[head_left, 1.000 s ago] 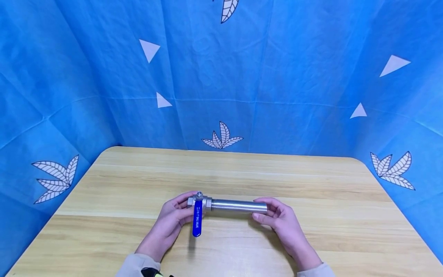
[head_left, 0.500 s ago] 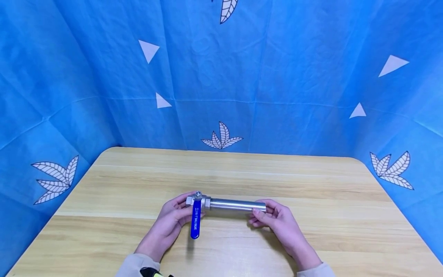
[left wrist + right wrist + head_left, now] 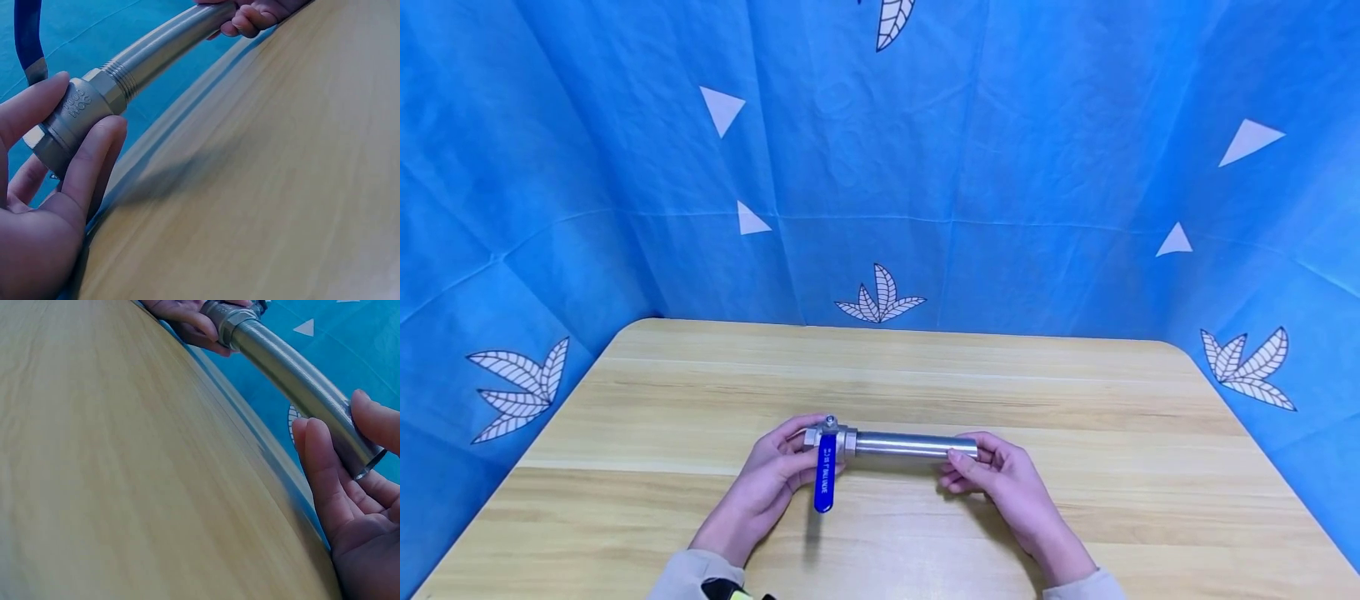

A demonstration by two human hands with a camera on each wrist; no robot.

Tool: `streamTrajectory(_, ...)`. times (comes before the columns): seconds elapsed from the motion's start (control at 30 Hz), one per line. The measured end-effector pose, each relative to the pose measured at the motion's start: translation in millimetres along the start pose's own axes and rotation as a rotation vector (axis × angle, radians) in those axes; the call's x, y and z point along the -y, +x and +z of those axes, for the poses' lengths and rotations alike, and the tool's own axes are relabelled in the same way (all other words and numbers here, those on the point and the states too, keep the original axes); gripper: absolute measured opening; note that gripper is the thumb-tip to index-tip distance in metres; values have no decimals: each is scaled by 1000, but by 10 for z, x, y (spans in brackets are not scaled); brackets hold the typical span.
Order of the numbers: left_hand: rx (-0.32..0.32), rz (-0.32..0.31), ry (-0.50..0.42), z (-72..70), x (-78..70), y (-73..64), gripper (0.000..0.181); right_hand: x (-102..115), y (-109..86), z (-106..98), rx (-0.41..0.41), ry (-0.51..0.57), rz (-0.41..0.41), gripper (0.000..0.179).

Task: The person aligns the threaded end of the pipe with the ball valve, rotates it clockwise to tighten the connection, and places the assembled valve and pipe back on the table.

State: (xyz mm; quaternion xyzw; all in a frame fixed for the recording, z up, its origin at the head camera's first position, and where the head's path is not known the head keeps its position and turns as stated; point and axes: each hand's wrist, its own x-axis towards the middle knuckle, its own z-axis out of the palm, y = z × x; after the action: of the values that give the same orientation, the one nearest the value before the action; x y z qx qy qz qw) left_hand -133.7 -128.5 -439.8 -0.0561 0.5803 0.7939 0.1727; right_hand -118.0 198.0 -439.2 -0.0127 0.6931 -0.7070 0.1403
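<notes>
My left hand (image 3: 767,483) grips the metal body of a ball valve (image 3: 78,112), whose blue lever handle (image 3: 825,475) points toward me. A straight steel pipe (image 3: 902,444) extends rightward from the valve, its threaded end (image 3: 123,78) entering the valve's hex end, with some threads showing in the left wrist view. My right hand (image 3: 1015,492) holds the pipe near its free end, thumb on one side and fingers beneath. That end's open mouth (image 3: 374,464) shows in the right wrist view. Both parts are held above the table.
A pale wood-grain table (image 3: 880,375) lies under the hands. Behind it and at both sides hangs a blue cloth (image 3: 865,167) printed with white leaves and triangles. A dark band with a yellow-green part (image 3: 730,590) sits at the left sleeve.
My right thumb has moved up onto the front of the pipe and its fingers have shifted under it. The valve's lever swings slightly; the left hand stays nearly still.
</notes>
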Motion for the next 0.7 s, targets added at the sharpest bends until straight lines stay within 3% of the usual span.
streamTrajectory(0.33,21,15,103,4,28,10,55,0,6,-16,-18,-4,10,42)
streamTrajectory(0.7,-20,24,167,36,34,21,56,-15,13,-8,-29,-4,9,37)
